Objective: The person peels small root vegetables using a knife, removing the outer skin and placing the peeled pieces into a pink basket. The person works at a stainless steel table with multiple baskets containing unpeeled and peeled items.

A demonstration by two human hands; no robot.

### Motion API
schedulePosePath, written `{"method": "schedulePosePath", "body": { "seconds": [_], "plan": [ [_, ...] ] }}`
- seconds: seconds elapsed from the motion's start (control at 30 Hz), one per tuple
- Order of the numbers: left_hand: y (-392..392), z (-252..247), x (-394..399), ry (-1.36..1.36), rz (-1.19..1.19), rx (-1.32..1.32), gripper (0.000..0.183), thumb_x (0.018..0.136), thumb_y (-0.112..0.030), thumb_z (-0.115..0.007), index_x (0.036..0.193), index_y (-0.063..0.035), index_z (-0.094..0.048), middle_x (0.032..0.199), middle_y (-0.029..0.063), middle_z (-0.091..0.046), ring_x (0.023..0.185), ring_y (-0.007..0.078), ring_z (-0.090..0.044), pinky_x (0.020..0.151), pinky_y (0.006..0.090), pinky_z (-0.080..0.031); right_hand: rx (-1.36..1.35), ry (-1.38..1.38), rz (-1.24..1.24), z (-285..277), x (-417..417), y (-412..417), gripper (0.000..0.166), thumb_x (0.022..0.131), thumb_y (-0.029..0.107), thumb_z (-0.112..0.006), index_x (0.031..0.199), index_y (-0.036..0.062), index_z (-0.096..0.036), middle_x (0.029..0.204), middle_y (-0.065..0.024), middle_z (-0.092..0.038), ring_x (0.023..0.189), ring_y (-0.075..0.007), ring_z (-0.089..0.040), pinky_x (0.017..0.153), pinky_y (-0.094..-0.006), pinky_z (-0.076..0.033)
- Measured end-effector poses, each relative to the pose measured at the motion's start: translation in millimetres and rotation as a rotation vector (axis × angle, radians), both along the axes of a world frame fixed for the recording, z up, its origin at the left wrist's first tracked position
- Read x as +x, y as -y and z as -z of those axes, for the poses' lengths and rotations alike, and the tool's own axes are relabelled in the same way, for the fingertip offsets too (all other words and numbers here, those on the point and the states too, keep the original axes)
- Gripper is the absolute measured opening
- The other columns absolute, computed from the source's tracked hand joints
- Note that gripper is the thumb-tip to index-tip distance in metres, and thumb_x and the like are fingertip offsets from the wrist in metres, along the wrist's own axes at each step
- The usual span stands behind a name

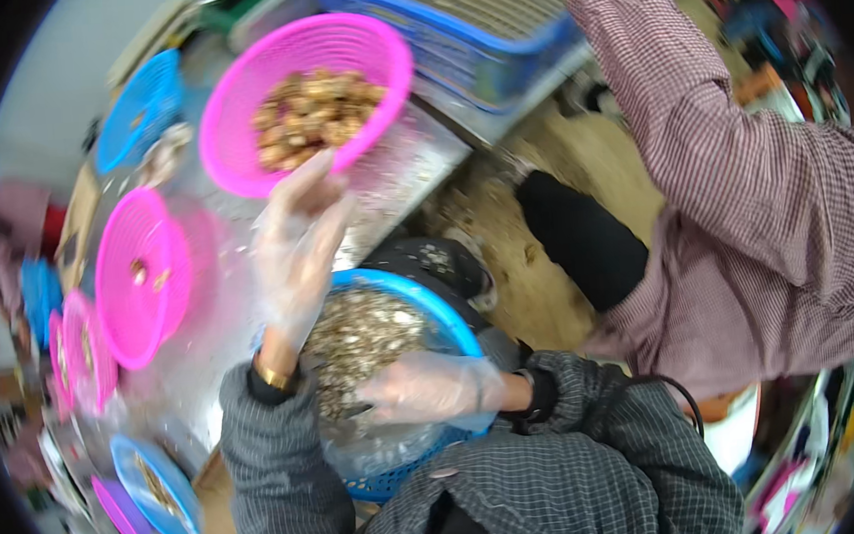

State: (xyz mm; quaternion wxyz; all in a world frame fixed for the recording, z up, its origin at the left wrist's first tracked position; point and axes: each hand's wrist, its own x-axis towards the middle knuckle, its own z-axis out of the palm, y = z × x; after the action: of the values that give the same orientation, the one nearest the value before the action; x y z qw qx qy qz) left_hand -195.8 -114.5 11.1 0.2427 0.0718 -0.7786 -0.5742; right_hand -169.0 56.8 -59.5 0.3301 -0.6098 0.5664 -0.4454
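My left hand (301,239), in a clear plastic glove, is raised over the metal table beside the near rim of a pink plastic basket (218,151). Its fingers are apart and no object shows between them. That basket holds a heap of brownish-yellow pieces (317,114), perhaps mushrooms. Below, my right hand (429,387), gloved alike, is over a blue plastic basket (441,307) lined with clear film. Pale and brown scraps (364,332) fill it. Something small and dark shows at the right fingertips; blur hides whether they grip it.
Left on the metal table (235,357) stands another pink basket (143,289) with a few pieces. A blue basket (140,112) is tilted behind. A blue crate (455,54) with a rack stands at the far end. Close on my right is a person in a checked sleeve (692,95).
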Motion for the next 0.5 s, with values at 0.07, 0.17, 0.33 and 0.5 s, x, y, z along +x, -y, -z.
{"method": "schedulePosePath", "body": {
  "seconds": [0.07,0.17,0.33,0.5],
  "plan": [
    [2,6,30,0.105,0.073,-0.192,0.044,0.085,-0.002,-0.068,0.127,-0.0027,-0.056,0.099,0.0088,-0.066,0.091,0.0175,-0.063,0.085,0.0316,-0.050,-0.159,0.007,0.093,-14,9,-12,0.026,0.086,0.023,-0.064,0.096,-0.0003,-0.060,0.074,-0.0140,-0.059,0.064,-0.0282,-0.063,0.054,-0.0384,-0.052],
    [-3,19,32,0.255,0.180,-0.270,0.047,0.082,-0.004,-0.070,0.127,-0.0037,-0.056,0.101,0.0108,-0.066,0.093,0.0198,-0.064,0.086,0.0332,-0.050,-0.351,-0.013,0.379,-28,10,-45,0.019,0.081,0.015,-0.072,0.076,0.0032,-0.058,0.068,-0.0096,-0.056,0.051,-0.0187,-0.060,0.042,-0.0316,-0.045],
    [-13,17,40,0.288,0.234,-0.341,0.057,0.076,-0.005,-0.075,0.129,-0.0082,-0.055,0.108,0.0162,-0.063,0.099,0.0289,-0.063,0.088,0.0378,-0.050,-0.030,-0.060,0.795,-8,-15,-113,0.023,0.080,0.010,-0.075,0.066,0.0052,-0.056,0.061,-0.0086,-0.058,0.051,-0.0151,-0.059,0.044,-0.0274,-0.044],
    [-2,13,51,0.381,0.297,-0.831,0.072,0.066,-0.007,-0.078,0.133,-0.0158,-0.054,0.124,0.0176,-0.056,0.112,0.0377,-0.055,0.094,0.0446,-0.047,0.402,0.000,1.013,126,10,-163,0.005,0.088,0.007,-0.061,0.087,0.0021,-0.061,0.075,-0.0089,-0.063,0.059,-0.0198,-0.061,0.053,-0.0304,-0.048]
  ]
}}
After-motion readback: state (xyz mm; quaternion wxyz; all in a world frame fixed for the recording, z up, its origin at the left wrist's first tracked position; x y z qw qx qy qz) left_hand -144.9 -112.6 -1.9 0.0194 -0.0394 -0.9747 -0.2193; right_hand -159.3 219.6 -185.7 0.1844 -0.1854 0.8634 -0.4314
